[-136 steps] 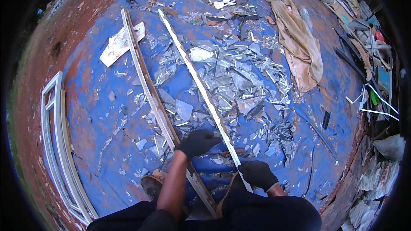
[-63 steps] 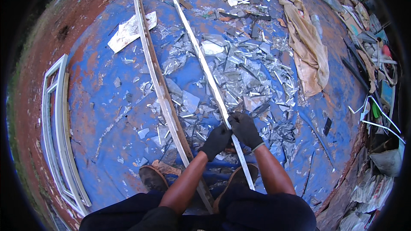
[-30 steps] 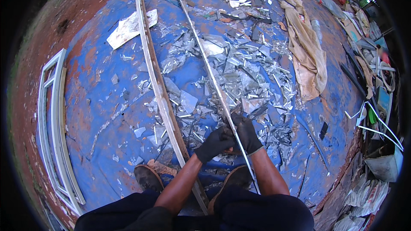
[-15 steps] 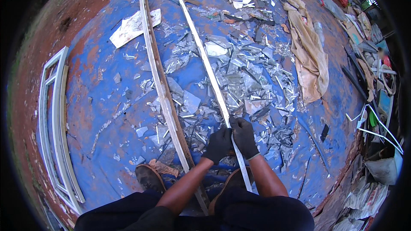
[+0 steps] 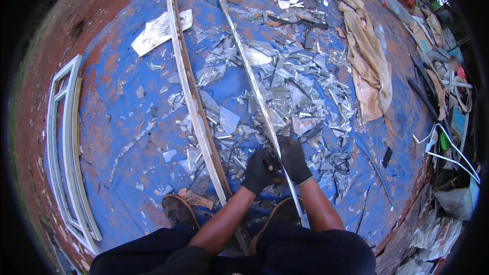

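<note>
A long, thin white strip runs from the far side of the blue sheet back between my legs. My right hand, in a dark glove, is closed around the strip's near part. My left hand, gloved alike, is closed just left of the strip, thumb and fingers bent together; whatever they hold is hidden. Left of my hands lies a weathered, pale and brown long bar, roughly alongside the strip. Broken glass pieces lie under and around both.
My boots stand among shards on the blue sheet. A white window frame lies at the left. A tan cloth is crumpled at the right, near piled scrap. A dirty white sheet piece lies beneath the bar's far part.
The strip has turned about its length and shows a narrower face; its far end has shifted slightly right. My left hand has rolled, and its curled fingertips now show.
</note>
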Demonstrator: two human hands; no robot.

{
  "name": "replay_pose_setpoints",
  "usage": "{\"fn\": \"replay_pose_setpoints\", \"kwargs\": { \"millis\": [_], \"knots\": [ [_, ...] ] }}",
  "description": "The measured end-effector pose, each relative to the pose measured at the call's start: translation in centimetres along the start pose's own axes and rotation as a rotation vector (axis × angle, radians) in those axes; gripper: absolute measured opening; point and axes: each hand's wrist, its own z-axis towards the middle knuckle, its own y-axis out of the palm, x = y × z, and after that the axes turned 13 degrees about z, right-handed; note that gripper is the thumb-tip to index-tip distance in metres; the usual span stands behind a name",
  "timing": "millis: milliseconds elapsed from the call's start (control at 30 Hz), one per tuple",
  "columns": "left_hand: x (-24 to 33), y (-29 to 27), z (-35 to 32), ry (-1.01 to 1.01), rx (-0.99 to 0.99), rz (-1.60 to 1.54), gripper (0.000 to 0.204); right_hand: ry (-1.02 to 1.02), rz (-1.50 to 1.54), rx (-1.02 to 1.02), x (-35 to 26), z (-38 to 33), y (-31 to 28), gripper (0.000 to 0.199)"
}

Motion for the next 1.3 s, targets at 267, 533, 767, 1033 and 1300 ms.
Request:
{"fn": "replay_pose_setpoints", "kwargs": {
  "millis": [267, 533, 767, 1033, 1300],
  "knots": [
    [1.9, -1.5, 2.3, -0.253, -0.220, -0.157, 0.026, 0.093, 0.055, -0.024, -3.6, -1.4, 0.0, 0.041],
    [-0.9, -2.3, 1.8, 0.006, -0.246, -0.143, 0.015, 0.324, 0.410, -0.129, -3.5, -1.4, -0.6, 0.033],
    [1.6, -2.1, 1.4, -0.011, -0.201, -0.278, 0.013, 0.214, 0.283, -0.056, -2.0, -1.1, -0.4, 0.030],
    [3.7, -2.8, 1.6, -0.239, -0.482, -0.104, 0.026, 0.122, 0.177, 0.013, -1.5, -0.9, -0.7, 0.031],
    [2.9, -2.3, 1.2, -0.270, -0.478, -0.267, 0.020, 0.174, 0.223, -0.007, -2.7, -1.2, -0.6, 0.032]
  ]
}}
